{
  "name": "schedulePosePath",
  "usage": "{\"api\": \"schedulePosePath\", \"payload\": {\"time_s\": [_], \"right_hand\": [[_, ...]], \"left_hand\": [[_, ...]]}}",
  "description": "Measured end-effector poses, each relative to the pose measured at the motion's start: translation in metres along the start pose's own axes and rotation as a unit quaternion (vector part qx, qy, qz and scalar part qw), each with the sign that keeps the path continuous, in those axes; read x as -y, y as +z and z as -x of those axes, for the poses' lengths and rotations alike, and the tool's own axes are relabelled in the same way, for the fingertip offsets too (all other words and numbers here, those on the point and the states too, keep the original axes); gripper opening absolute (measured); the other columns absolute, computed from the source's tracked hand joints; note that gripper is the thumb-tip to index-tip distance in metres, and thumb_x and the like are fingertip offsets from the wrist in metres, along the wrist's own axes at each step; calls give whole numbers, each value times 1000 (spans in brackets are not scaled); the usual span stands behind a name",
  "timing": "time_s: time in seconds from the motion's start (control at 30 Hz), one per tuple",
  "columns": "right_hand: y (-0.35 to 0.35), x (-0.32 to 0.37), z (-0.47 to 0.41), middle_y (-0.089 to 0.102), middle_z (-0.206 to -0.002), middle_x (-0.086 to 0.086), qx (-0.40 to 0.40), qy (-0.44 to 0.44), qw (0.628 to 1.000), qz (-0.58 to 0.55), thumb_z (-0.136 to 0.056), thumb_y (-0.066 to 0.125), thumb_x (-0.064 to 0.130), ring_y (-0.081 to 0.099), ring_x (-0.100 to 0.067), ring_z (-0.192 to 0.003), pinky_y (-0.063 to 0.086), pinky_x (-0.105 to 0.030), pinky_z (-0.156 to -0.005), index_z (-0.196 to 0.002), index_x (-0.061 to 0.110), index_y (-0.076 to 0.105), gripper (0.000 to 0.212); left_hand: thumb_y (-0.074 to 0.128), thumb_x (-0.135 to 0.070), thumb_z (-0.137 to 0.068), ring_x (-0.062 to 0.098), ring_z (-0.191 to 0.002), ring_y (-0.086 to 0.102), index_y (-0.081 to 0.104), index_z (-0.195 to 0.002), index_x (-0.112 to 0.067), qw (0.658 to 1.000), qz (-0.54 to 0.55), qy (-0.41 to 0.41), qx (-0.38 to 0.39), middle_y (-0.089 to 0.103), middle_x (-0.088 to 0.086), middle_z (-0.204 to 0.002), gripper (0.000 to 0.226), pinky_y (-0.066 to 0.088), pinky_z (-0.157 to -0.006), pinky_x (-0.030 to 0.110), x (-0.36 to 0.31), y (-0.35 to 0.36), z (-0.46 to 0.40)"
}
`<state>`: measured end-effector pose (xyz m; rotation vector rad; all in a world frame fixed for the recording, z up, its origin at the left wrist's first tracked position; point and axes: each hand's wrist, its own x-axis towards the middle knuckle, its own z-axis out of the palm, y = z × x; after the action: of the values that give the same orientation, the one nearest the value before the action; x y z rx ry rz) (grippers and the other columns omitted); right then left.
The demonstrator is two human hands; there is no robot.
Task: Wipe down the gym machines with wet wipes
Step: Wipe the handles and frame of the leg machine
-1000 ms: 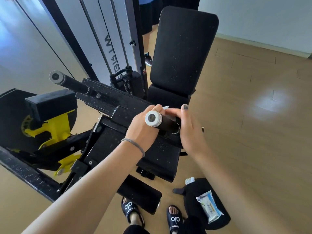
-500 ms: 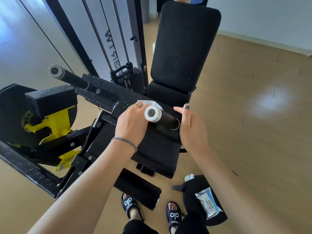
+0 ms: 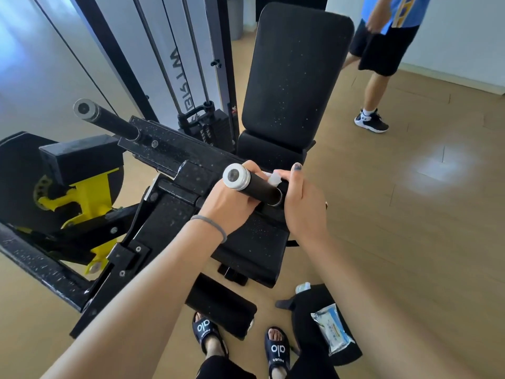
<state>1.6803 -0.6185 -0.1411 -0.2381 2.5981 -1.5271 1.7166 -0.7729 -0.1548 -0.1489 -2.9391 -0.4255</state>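
Observation:
A black machine handle with a silver end cap sticks out toward me above the black seat. My left hand curls round the handle from behind and holds a white wet wipe against it; only a small bit of the wipe shows. My right hand grips the handle's inner end, with the thumb raised beside the wipe.
A second handle points out at the left, above a yellow pivot. The tall back pad stands behind. A pack of wipes lies on a black bag by my feet. Another person walks at the upper right.
My left hand has slid along the handle, away from the frame and back toward its inner end, with the wipe. Another person has come into view at the upper right.

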Motion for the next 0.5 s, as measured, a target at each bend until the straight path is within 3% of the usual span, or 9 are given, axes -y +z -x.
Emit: {"api": "schedulePosePath", "payload": {"time_s": [0.07, 0.13, 0.17, 0.23, 0.3, 0.37, 0.5], "right_hand": [[2, -2, -3, 75, -91, -9, -7, -2, 1000, -10, -109, 14, 43, 59, 3, -73, 41, -6, -68, -104, 14, 77, 70], [5, -6, -7, 73, -80, -4, -4, -2, 1000, -19, -103, 9, 52, 63, -7, -72, 45, -16, -66, -89, 16, 76, 77], [6, -7, -7, 72, -77, -1, 3, -4, 1000, -24, -101, 7, 55, 63, -7, -73, 47, -20, -67, -88, 19, 75, 78], [5, -8, -7, 74, -81, 3, 8, -1, 999, -38, -100, 7, 58, 65, -3, -76, 49, -21, -70, -93, 21, 77, 79], [3, -8, -5, 75, -98, 9, 4, 7, 999, -49, -104, 11, 53, 62, 7, -87, 44, -9, -77, -110, 20, 77, 74], [2, -6, -4, 73, -115, 10, 0, 8, 999, -52, -108, 14, 46, 58, 10, -98, 34, -2, -84, -121, 20, 74, 66], [3, -6, -3, 70, -101, 13, 2, 1, 998, -68, -111, 17, 38, 48, 32, -82, 30, 6, -76, -124, 16, 72, 61]], "left_hand": [[53, -20, -95, 27, -94, 63, 68, -108, -5, 991, 136, -14, 9, 66, 11, -109, 25, 52, -84, 40, -5, -7, -4], [59, -26, -95, 22, -93, 60, 70, -104, -8, 952, 299, -62, 4, 66, 9, -107, 22, 51, -83, 32, -17, -20, -13], [61, -27, -96, 24, -92, 61, 70, -103, -10, 941, 330, -78, 1, 66, 9, -104, 20, 51, -82, 35, -22, -23, -14], [62, -25, -97, 27, -91, 63, 69, -105, -14, 958, 274, -84, -10, 67, 6, -103, 16, 52, -81, 41, -22, -23, -12], [62, -24, -96, 26, -86, 63, 67, -107, -14, 985, 137, -84, -58, 66, 3, -99, 16, 54, -75, 41, -17, -16, 0], [67, -13, -90, 31, -78, 64, 69, -101, -9, 989, 50, -89, -110, 68, 7, -88, 12, 55, -64, 43, -18, 1, 15], [70, -8, -86, 31, -93, 62, 75, -93, -8, 975, 50, -92, -195, 69, 9, -91, 9, 57, -63, 38, -37, 26, 31]]}}
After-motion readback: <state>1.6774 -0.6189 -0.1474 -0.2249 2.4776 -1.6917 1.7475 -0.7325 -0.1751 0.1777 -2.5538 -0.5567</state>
